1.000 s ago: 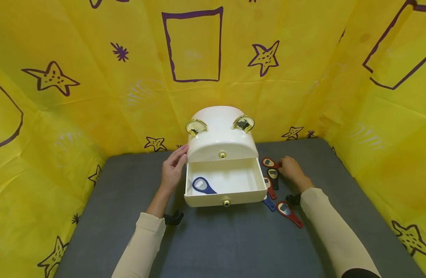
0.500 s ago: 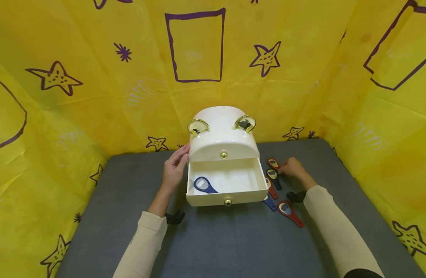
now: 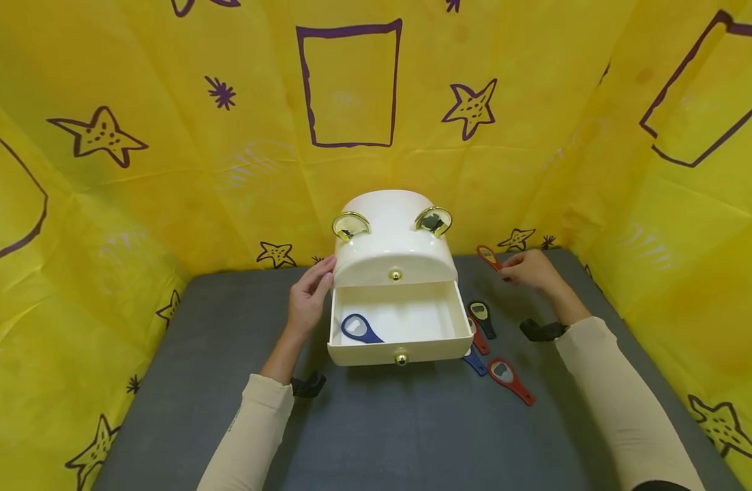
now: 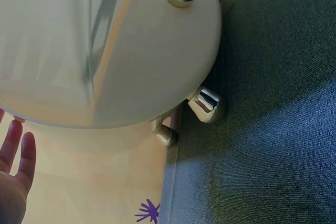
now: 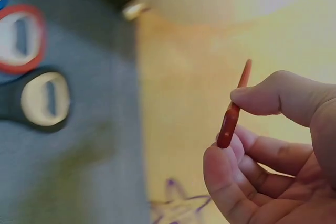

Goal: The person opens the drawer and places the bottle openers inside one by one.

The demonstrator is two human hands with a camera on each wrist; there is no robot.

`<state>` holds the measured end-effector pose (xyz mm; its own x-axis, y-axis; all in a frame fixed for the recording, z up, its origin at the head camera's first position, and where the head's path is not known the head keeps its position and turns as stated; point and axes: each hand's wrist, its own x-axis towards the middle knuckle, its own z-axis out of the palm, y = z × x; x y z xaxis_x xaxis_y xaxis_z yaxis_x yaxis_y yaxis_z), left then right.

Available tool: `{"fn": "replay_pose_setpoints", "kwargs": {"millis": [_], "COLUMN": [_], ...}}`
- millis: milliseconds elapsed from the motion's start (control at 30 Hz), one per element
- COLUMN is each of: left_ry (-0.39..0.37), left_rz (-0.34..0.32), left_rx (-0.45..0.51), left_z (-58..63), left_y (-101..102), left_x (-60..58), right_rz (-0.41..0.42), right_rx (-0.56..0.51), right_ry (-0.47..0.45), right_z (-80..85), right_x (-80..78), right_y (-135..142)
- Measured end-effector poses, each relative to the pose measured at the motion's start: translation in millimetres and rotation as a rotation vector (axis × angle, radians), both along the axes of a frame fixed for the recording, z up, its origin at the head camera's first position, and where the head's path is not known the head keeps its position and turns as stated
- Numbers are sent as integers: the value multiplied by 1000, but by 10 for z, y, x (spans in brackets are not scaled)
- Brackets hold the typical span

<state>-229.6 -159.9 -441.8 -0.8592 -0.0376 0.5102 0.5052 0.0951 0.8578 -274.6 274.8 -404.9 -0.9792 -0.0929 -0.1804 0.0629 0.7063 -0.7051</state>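
My right hand (image 3: pixel 534 269) pinches a red bottle opener (image 3: pixel 487 256) by its handle between thumb and fingers, raised above the table behind the others. In the right wrist view this opener (image 5: pixel 228 125) shows edge-on. My left hand (image 3: pixel 306 300) rests its fairly straight fingers against the left side of a white drawer box (image 3: pixel 384 235) with gold-rimmed ears. The box's lower drawer (image 3: pixel 363 354) is pulled out, and a blue bottle opener (image 3: pixel 358 328) lies inside it at the left.
Right of the drawer lie a black opener (image 3: pixel 482 318), a red opener (image 3: pixel 480 341) and a blue opener (image 3: pixel 475 361), the last two partly hidden by the drawer. Another red opener (image 3: pixel 512 382) lies nearer. Yellow patterned cloth (image 3: pixel 253 170) walls the grey table (image 3: pixel 376 436).
My right hand has picked up the red bottle opener and carried it up and back from beside the black one. My left hand stays at the box's side.
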Motion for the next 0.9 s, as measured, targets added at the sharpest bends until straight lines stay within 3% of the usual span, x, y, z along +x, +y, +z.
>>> {"fn": "replay_pose_setpoints", "kwargs": {"millis": [433, 633, 900], "left_ry": [-14, -18, -66], "left_rz": [7, 16, 20], "left_rx": [-17, -27, -28], "left_z": [-4, -4, 25], "left_y": [-8, -8, -1], "left_x": [15, 11, 25], "right_rz": [-13, 4, 42], "right_rx": [-85, -145, -77], "right_ry": [179, 267, 374], "right_z": [739, 946, 1126], "right_x": [211, 348, 543], "right_y": [-223, -358, -552]}}
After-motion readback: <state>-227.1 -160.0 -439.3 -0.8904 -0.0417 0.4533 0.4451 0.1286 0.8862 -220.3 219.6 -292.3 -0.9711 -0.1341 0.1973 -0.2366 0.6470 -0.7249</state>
